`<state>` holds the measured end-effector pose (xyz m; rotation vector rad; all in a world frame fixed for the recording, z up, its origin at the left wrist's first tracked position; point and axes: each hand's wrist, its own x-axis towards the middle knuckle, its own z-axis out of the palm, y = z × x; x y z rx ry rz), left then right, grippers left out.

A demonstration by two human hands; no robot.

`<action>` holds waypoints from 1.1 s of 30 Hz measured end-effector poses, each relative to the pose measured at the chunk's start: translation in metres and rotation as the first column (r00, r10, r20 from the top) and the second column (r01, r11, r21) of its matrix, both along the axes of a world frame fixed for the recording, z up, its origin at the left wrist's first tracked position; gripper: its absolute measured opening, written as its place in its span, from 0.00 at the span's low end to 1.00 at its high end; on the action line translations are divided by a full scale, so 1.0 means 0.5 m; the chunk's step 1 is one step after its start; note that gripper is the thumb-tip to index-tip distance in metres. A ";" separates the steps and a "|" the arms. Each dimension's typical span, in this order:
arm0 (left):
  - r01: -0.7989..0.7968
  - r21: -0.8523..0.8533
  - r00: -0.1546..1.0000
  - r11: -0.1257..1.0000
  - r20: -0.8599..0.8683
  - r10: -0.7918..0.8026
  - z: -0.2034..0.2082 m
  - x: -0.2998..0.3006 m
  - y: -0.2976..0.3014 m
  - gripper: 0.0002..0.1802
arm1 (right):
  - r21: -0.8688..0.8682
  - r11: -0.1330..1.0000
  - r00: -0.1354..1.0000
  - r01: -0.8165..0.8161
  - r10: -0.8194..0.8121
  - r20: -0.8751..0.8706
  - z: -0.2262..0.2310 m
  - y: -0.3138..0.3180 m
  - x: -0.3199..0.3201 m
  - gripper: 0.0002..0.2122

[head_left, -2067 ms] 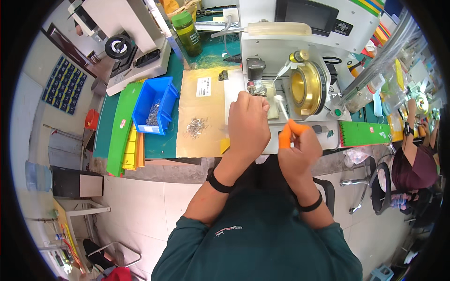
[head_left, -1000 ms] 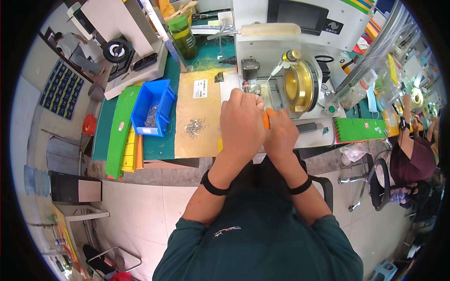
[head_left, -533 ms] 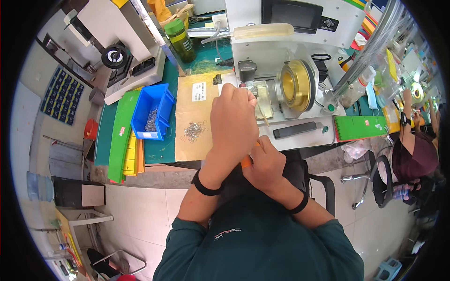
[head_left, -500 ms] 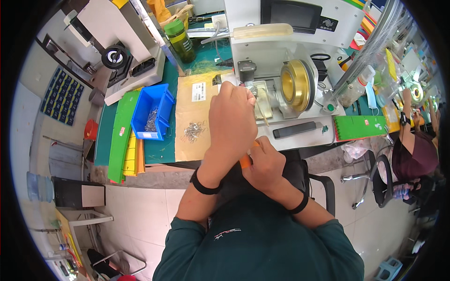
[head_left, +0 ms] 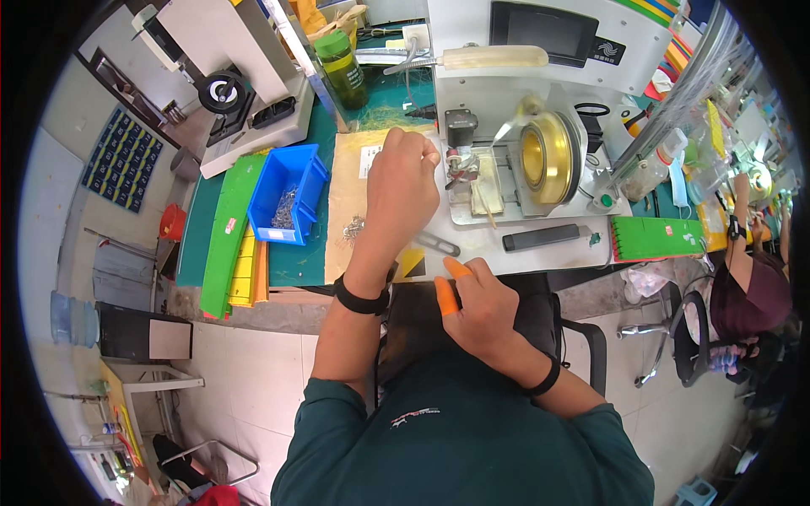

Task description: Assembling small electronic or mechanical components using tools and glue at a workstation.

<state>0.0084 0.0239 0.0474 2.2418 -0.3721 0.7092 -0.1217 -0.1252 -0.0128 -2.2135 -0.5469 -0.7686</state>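
Observation:
My left hand is raised over a brown cardboard sheet, its fingers curled closed; what they may hold is hidden. Below its palm side, a few small metal pieces lie on the cardboard, partly behind my wrist. My right hand hovers at the table's front edge, with orange finger cots on thumb and index finger. Those two fingertips stand apart with nothing visible between them, and the other fingers are bent. A benchtop machine with a gold spool stands beyond my hands, its small mechanism right of my left hand.
Left of the cardboard, a blue bin holds many small metal pieces. Green strips lie beside it. A dark grey bar rests on the machine's base, and a green bottle stands behind. Another person's arm shows at far right.
My hands, close together before, have separated: the left went leftward, the right slightly down. The machine's mechanism has come into fuller view, and a pale blurred part shows beside the spool.

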 end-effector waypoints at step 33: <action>-0.173 0.030 0.883 0.984 0.448 0.141 0.017 -0.266 -0.048 0.04 | 0.237 0.908 0.895 0.344 -0.394 0.211 0.099 -0.314 -0.135 0.09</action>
